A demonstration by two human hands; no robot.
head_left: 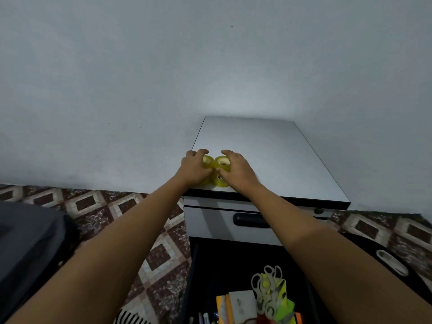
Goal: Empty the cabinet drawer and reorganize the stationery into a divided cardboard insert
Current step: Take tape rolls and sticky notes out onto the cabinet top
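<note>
Several yellow tape rolls (221,162) sit clustered on the grey cabinet top (268,160) near its front left corner. My left hand (195,168) grips the rolls on the left side, fingers curled round them. My right hand (236,168) holds the rolls on the right, fingers curved over them. Below, the open black drawer (210,277) holds several scissors (271,291), orange and white pads (233,307) and pens (205,319).
The closed upper drawer front with a black handle (252,220) lies under the cabinet top. A patterned tile floor (105,206) surrounds the cabinet. A dark object (28,249) sits at the left. A black panel with a white handle (392,265) stands at the right.
</note>
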